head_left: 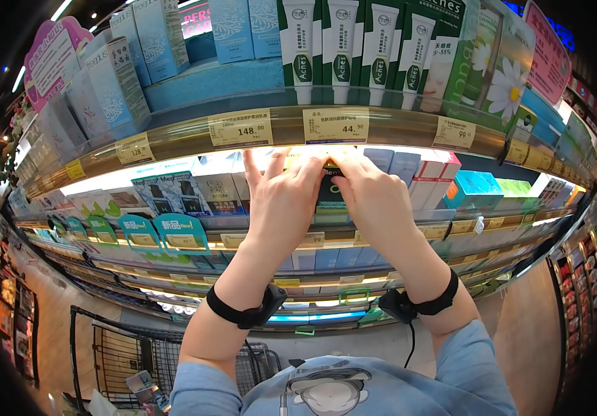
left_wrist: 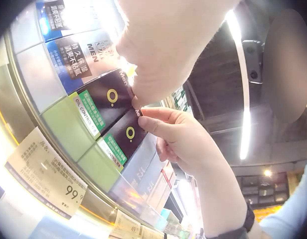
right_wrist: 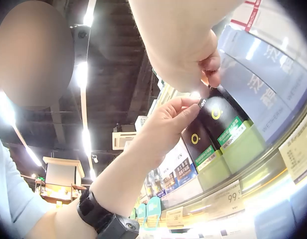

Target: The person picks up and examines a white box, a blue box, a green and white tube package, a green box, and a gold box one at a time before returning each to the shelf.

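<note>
Two black boxes with green lower parts stand side by side on the shelf, seen in the left wrist view as one box (left_wrist: pixel 111 94) and its neighbour (left_wrist: pixel 129 133). In the head view a black box (head_left: pixel 331 194) shows between my hands. My left hand (head_left: pixel 281 204) has thumb and fingertips at the top edge of a black box, pinching it; the right wrist view shows this hand (right_wrist: pixel 166 122) too. My right hand (head_left: pixel 378 201) pinches at a top corner beside it, as seen in the left wrist view, thumb and forefinger together (left_wrist: pixel 181 132). The fingertips of both hands nearly meet.
Above runs a shelf edge with price tags (head_left: pixel 336 126) and green-white tubes (head_left: pixel 342 55). Pale blue boxes (right_wrist: pixel 248 82) flank the black ones, with white and blue MEN boxes (left_wrist: pixel 83 57) on the other side. A black wire cart (head_left: pixel 121 353) stands below left.
</note>
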The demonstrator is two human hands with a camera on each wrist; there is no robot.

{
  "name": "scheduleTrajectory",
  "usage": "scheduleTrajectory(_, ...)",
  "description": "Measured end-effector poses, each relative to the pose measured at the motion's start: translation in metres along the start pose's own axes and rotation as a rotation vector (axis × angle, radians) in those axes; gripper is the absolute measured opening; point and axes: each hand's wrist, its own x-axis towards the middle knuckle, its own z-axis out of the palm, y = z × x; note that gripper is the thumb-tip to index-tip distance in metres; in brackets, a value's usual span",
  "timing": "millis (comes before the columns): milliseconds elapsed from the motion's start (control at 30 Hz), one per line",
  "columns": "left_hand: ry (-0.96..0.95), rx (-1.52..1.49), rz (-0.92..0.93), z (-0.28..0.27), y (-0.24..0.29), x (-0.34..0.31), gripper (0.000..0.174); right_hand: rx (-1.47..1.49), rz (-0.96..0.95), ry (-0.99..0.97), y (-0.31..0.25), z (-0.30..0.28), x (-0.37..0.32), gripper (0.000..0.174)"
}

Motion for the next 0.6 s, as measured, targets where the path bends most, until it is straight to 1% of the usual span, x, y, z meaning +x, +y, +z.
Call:
scheduleTrajectory(33,-0.002,0.0,-0.003,0.0001,-0.0002,-0.0003,0.019,0.028,0.039,-0.046,-0.0013,-0.0017,-0.0001,0.023)
scheduleTrajectory(133,-0.005,-0.006,-0.007,-0.0011,0.0004,-0.0007,0.019,0.059,0.063,-0.101,0.0008,-0.004,0.004,0.023)
scheduleTrajectory(167,-0.005,-0.014,-0.008,-0.0017,0.0006,-0.0007,0.019,0.06,0.064,-0.101,0.0016,-0.0036,0.0041,0.023)
scheduleTrajectory(233,0.004,-0.009,-0.002,-0.0021,0.0006,-0.0005,0.019,0.044,-0.023,-0.013,0.003,-0.0021,0.0043,0.02)
scheduleTrajectory(433,0.023,-0.047,0.013,-0.0019,0.0003,-0.0012,0.025,-0.007,-0.013,-0.055,0.0004,-0.0034,0.0036,0.022)
scheduleTrajectory(600,0.032,-0.041,0.037,-0.004,-0.003,-0.003,0.029,-0.031,-0.032,-0.049,-0.0005,-0.0025,0.0021,0.025)
